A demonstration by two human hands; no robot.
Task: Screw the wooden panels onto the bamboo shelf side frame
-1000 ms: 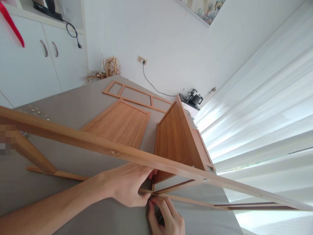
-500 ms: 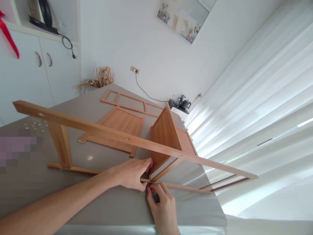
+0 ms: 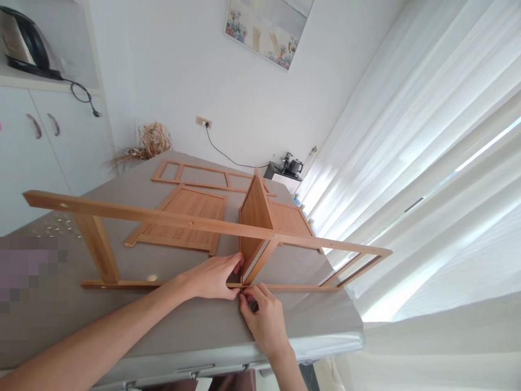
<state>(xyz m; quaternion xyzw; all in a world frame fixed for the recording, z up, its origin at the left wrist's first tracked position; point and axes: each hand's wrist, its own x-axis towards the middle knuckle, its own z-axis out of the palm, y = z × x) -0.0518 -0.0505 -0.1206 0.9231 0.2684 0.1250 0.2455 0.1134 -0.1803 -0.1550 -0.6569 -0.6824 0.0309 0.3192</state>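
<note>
Chiefly the viewpoint has moved: since the earlier frames the ladder-like brown wooden frame [image 3: 211,225] has come to look more level, and more of the grey-covered desk's [image 3: 183,326] near side shows. Both hands have stayed at the same corner, so the work seems to remain on this one joint rather than having passed to another.

That frame stands on its long edge near the front of the desk, its lower rail [image 3: 301,287] down on the surface. An upright brown wooden board [image 3: 254,209] runs back from its middle crosspiece, towards twelve o'clock; whether it is fully seated cannot be told.

At nine o'clock from the joint, the left hand [image 3: 211,277] is clamped over the lower rail, thumb in front, fingers behind against the board. At five o'clock, the right hand [image 3: 264,320] has its thumb and fingertips drawn together at the rail; anything between them is too small to make out.

Farther out, one flat brown wooden panel [image 3: 195,203] lies at eleven o'clock, another rectangular brown panel [image 3: 291,217] at one, and tiny shiny pieces [image 3: 59,222] at ten. Beyond, a steel-and-black kettle [image 3: 20,38] stands on a shelf at ten o'clock; long white curtains [image 3: 407,136] hang at two.
</note>
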